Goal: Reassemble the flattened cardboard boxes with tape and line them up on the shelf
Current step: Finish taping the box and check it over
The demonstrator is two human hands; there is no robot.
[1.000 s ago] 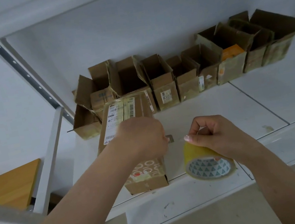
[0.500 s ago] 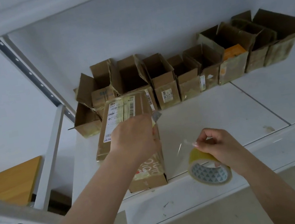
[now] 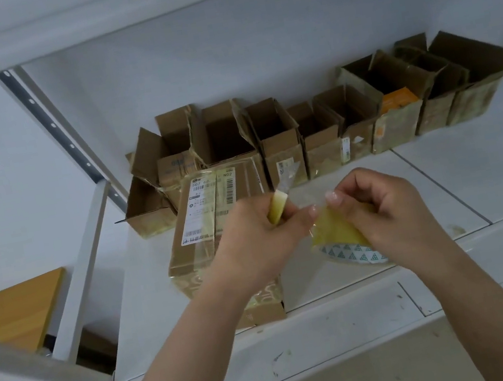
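Both forearms reach up over the shelf (image 3: 491,168). The left hand (image 3: 252,240) pinches a yellow cutter (image 3: 277,207); the right hand (image 3: 381,207) grips the tape roll (image 3: 342,238). Under the left fingers lies the box (image 3: 208,218); beyond both fingertips stands a row of open boxes (image 3: 332,122).

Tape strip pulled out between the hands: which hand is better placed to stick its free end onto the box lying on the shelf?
Left, probably. The left hand pinches the tape strip end directly over the box, while the right hand holds the roll off to the side.
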